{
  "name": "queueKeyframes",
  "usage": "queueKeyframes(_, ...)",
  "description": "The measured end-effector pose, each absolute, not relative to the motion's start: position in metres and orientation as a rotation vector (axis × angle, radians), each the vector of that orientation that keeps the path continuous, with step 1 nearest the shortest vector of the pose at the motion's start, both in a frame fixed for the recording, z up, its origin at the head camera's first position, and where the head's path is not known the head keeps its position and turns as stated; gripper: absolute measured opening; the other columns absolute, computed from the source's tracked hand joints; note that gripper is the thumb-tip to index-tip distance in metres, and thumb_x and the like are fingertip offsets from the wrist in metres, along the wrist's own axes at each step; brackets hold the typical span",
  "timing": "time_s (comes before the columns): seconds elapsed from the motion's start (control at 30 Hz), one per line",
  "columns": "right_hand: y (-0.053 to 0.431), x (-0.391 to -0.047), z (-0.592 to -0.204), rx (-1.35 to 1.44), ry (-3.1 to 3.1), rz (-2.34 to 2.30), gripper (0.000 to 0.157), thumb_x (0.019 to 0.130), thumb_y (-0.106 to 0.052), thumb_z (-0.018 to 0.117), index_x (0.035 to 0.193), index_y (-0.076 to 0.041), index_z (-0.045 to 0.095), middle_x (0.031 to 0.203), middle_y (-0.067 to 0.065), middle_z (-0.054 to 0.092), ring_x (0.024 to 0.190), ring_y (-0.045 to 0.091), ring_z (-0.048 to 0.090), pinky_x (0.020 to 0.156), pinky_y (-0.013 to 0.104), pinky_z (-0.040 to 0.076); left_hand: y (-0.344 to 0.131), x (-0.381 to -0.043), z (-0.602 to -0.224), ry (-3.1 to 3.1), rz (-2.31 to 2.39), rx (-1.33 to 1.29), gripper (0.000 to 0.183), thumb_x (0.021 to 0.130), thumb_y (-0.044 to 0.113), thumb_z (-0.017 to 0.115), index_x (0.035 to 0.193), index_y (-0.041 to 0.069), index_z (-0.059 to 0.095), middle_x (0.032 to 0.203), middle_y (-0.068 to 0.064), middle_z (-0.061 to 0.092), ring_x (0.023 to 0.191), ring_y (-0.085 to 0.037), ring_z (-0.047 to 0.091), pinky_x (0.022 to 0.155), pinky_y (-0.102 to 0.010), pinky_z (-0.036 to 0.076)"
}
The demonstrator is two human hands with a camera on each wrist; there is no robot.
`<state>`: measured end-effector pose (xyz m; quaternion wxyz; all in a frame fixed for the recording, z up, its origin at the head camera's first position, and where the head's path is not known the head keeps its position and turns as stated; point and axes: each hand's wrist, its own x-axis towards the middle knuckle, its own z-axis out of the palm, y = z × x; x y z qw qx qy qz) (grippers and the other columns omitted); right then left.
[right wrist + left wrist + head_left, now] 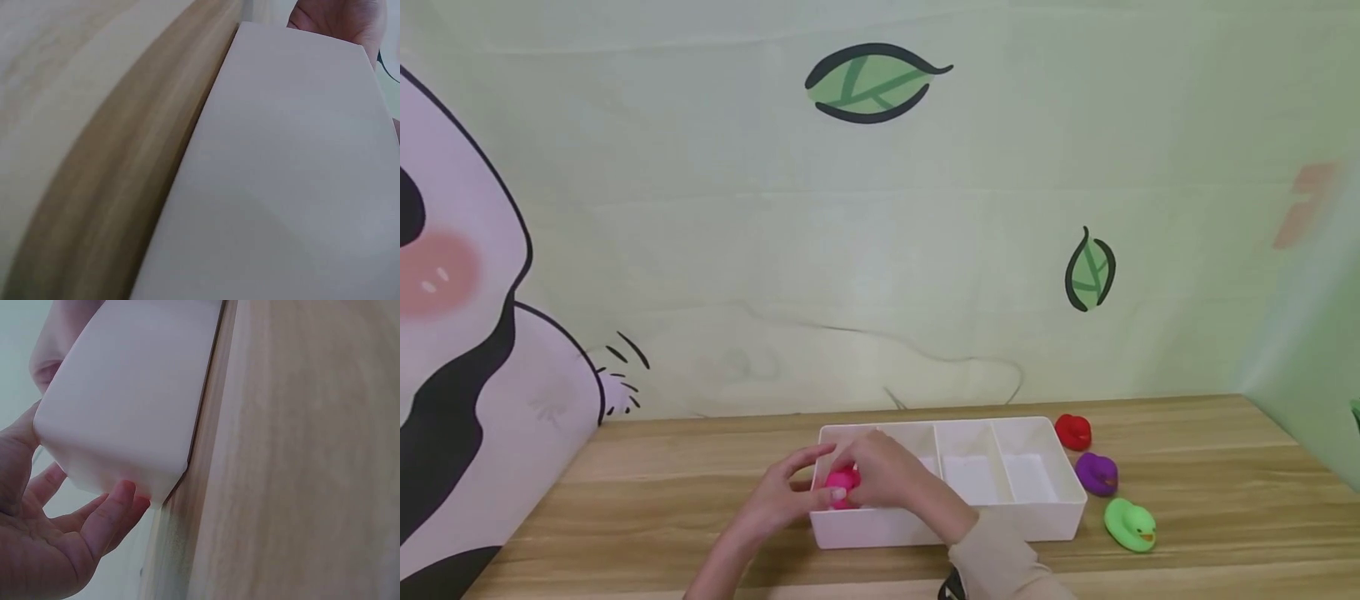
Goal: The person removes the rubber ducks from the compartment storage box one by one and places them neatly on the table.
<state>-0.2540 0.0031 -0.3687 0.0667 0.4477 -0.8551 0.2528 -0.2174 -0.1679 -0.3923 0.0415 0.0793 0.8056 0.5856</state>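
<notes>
A white divided box [951, 525] sits on the wooden table, its compartments in a row. My left hand [786, 496] grips its left end, thumb over the front rim near a pink toy duck [842, 482]. In the left wrist view, the fingers of that hand [56, 544] lie against the box's end wall [119, 465]. My right hand [883, 471] reaches into the leftmost compartment and pinches the pink duck, which the fingers partly cover. The right wrist view mostly shows the box's front wall [281, 169], with the left hand [344, 19] at its far end.
Right of the box, a red duck [1073, 432], a purple duck [1097, 474] and a green duck [1131, 525] stand in a slanting row on the table [1232, 500]. A pale green printed backdrop [925, 275] rises behind the table.
</notes>
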Motion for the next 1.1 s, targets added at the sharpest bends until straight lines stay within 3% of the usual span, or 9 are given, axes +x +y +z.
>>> queueKeyframes(0.17, 0.012, -0.254, -0.368, 1.337, -2.576, 0.963, 0.011, 0.071, -0.011, 0.076, 0.082, -0.013, 0.072, 0.065, -0.011, 0.061, 0.059, 0.005, 0.048, 0.051, 0.012, 0.039, -0.167, -0.218, -0.392, 2.477, 1.786, 0.255, 0.064, 0.075, 0.021, 0.075, 0.131, 0.011, 0.048, 0.135, -0.020, 0.042, 0.110, -0.045, 0.050, 0.080, -0.045, 0.050)
queueKeyframes(0.37, 0.025, -0.254, -0.366, 1.307, -2.471, 1.146, 0.027, 0.070, -0.008, 0.077, 0.095, -0.005, 0.071, 0.082, 0.000, 0.068, 0.071, 0.007, 0.057, 0.059, 0.018, 0.048, -0.166, -0.218, -0.392, 2.496, 1.775, 0.236, 0.063, 0.074, 0.022, 0.076, 0.130, 0.012, 0.049, 0.134, -0.020, 0.042, 0.110, -0.046, 0.050, 0.080, -0.046, 0.050)
queueKeyframes(0.53, 0.036, -0.252, -0.358, 1.186, -2.470, 1.268, 0.031, 0.070, -0.006, 0.076, 0.101, -0.005, 0.069, 0.085, 0.001, 0.068, 0.075, 0.010, 0.058, 0.056, 0.020, 0.049, -0.165, -0.218, -0.391, 2.504, 1.770, 0.205, 0.062, 0.074, 0.022, 0.076, 0.129, 0.014, 0.050, 0.134, -0.020, 0.042, 0.110, -0.047, 0.050, 0.080, -0.047, 0.050)
queueKeyframes(1.1, 0.101, -0.232, -0.333, 1.078, -2.474, 1.279, 0.035, 0.072, -0.010, 0.076, 0.106, -0.005, 0.068, 0.098, 0.004, 0.067, 0.086, 0.015, 0.059, 0.067, 0.028, 0.053, -0.166, -0.217, -0.392, 2.470, 1.818, 0.209, 0.064, 0.071, 0.019, 0.078, 0.129, 0.011, 0.051, 0.133, -0.021, 0.043, 0.111, -0.044, 0.050, 0.078, -0.043, 0.052)
